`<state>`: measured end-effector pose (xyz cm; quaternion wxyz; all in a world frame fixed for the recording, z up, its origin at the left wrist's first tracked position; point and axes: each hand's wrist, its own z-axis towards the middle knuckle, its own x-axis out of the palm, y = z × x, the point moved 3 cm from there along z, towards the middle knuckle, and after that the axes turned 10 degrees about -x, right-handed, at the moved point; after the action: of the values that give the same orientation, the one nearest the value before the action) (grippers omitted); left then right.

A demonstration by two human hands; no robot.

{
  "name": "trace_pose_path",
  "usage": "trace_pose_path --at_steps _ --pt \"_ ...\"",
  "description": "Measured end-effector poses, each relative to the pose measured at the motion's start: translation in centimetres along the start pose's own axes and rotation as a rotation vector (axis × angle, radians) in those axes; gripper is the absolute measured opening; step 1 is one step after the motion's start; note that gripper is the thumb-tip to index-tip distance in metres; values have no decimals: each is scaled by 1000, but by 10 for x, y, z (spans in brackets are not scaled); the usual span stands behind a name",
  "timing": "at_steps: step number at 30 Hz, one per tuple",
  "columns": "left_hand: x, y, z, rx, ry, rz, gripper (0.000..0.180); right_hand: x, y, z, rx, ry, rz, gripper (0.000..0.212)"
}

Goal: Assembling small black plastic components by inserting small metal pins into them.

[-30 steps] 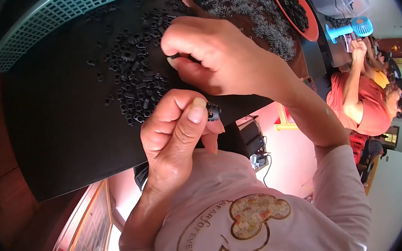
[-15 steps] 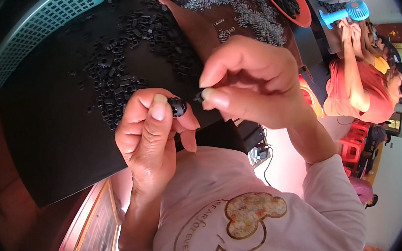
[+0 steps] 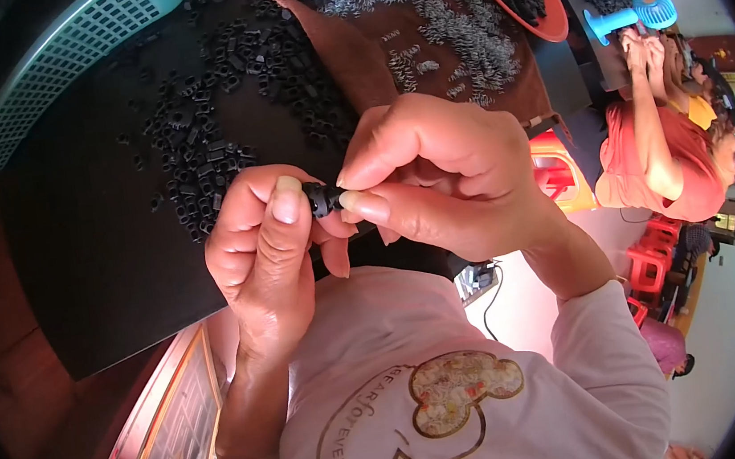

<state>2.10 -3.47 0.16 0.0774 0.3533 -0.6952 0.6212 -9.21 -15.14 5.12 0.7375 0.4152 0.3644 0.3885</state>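
Note:
My left hand (image 3: 266, 240) pinches a small black plastic cord lock body (image 3: 318, 198) between thumb and forefinger. Thumb and forefinger of my right hand (image 3: 443, 181) are closed on a smaller black plunger (image 3: 337, 199), whose end meets the open side of the body. Fingertips cover much of both pieces, so how deep the plunger sits cannot be seen. Beyond my hands, many loose black plastic parts (image 3: 198, 149) lie scattered over the black tabletop (image 3: 95, 276).
Small metal springs (image 3: 467, 26) are spread on a brown cloth (image 3: 372, 63) at the back. A red bowl (image 3: 557, 17) of black parts stands behind them. Far left is a green basket (image 3: 55, 70). At right, a blue fan (image 3: 653, 9) stands near a person in red (image 3: 656, 159).
My right hand has come left and brought the plunger against the cord lock body. My left hand keeps its pinch and has shifted slightly left.

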Motion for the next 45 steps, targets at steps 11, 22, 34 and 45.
trace_pose_path --at_steps 11,22,34,45 --pt "0 2 -1 72 -65 56 22 5 -6 -1 -31 4 -59 11" --pt "1 4 -4 123 -142 77 19 12 -7 -1 -53 -9 -66 9" --pt "8 7 -7 187 -172 132 17 13 -9 -11 -26 -94 15 9" --pt "9 9 -8 231 -169 178 17 17 -10 -13 -40 -125 93 10"
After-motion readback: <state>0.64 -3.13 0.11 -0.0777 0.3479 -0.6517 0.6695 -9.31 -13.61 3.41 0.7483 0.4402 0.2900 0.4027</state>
